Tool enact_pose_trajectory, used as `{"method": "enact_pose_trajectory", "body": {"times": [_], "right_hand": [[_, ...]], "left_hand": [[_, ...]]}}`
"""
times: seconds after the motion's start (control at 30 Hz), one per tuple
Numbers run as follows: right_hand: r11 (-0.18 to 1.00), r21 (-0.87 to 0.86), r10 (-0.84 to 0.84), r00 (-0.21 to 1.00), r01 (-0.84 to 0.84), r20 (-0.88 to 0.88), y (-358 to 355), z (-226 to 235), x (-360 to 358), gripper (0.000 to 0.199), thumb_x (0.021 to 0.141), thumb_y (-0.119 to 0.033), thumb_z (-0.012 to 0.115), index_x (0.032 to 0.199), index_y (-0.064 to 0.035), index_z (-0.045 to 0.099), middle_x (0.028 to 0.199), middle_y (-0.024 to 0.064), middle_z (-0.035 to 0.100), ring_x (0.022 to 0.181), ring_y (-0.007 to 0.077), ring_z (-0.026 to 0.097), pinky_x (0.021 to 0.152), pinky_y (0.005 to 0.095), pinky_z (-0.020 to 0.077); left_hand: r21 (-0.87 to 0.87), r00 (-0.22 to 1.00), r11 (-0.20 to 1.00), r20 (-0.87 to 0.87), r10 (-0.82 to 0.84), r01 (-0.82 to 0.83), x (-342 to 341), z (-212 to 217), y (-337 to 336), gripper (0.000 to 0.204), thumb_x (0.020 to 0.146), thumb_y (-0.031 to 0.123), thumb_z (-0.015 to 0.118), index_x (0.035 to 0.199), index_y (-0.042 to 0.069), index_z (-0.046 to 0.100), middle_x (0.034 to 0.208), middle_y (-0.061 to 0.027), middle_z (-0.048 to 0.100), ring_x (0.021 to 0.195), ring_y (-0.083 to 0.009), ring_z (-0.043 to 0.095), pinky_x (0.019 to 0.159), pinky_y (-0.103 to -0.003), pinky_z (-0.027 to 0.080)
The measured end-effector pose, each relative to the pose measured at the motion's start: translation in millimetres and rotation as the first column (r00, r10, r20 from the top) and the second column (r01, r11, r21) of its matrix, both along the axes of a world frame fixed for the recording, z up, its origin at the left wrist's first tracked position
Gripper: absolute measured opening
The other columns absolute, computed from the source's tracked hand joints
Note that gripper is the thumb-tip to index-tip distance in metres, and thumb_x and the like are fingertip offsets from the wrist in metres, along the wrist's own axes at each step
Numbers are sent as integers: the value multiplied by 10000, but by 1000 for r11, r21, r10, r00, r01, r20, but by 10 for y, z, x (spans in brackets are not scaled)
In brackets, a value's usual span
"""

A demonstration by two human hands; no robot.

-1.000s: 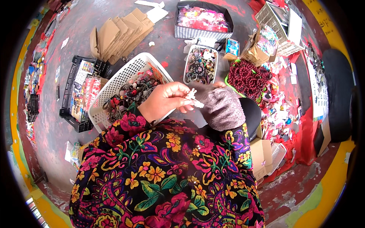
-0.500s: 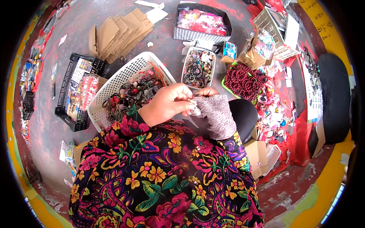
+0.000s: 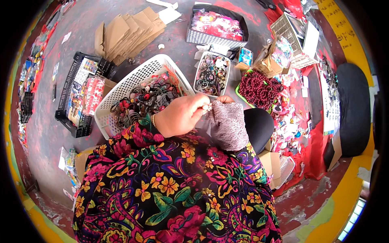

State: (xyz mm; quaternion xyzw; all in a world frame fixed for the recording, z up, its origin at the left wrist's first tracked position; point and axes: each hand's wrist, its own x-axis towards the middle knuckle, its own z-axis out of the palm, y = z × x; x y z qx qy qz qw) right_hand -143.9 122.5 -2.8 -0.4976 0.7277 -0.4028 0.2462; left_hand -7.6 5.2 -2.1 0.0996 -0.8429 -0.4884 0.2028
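My left hand (image 3: 178, 116) is closed in a pinch on a small whitish, bead-like piece (image 3: 208, 107), too small to name exactly. My right hand (image 3: 225, 99) meets it just to the right, its fingers curled; a fuzzy mauve sleeve cover (image 3: 229, 125) hides much of the hand. What the right fingers grip is hidden. Beyond and left of my hands stands a white perforated basket (image 3: 135, 73) heaped with hair ties (image 3: 148, 99), mostly dark and grey. Straight ahead is a smaller white bin (image 3: 197, 77) of assorted hair ties and trinkets.
Dark red beads (image 3: 259, 89) fill a green tray at right. Behind are a checkered fabric box (image 3: 210, 38) of pink packets and a torn carton (image 3: 265, 67). A black crate (image 3: 65, 99) and flattened cardboard (image 3: 129, 32) lie left. Loose trinkets (image 3: 289, 125) cover red cloth at right.
My left hand has turned slightly and shifted right, with the whitish piece still at its fingertips. The right hand stays close beside it. The whole view has shifted a little.
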Motion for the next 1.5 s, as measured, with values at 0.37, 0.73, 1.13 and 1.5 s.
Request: {"method": "enact_pose_trajectory", "body": {"times": [0.37,0.73,1.13,1.5], "right_hand": [[999,-35,-28,957,19,-290,-63,88,104,173,789,-111,650,941,-94,569,852,9,541,762,149,544,673,337,397],[985,33,125,567,-170,-814,-57,117,-120,114,683,-112,554,788,-66,563,736,88,510,702,256,538,620,385,450],[991,-111,-38,962,70,271,31,259,-212,149,823,-86,613,970,-68,621,811,60,616,707,138,597,656,236,462],[964,-107,247,969,-245,5,107,131,-172,282,646,-16,648,888,-157,683,805,-4,652,746,188,620,651,283,473]], "left_hand": [[553,992,831,-64,109,-56,-75,-70,5,187,859,-13,581,1044,-18,554,961,-25,580,858,-60,546,760,-216,454],[807,991,589,-39,128,-44,-18,69,-117,115,908,60,524,1012,13,532,982,-40,603,637,-35,476,561,-175,398],[689,965,718,109,-238,99,23,101,-72,212,899,63,536,1097,-10,524,867,-30,601,602,-54,520,528,-196,417],[798,968,603,165,-189,-18,9,158,-119,161,906,133,546,991,-4,557,745,-1,565,614,-29,506,520,-174,392]]}}
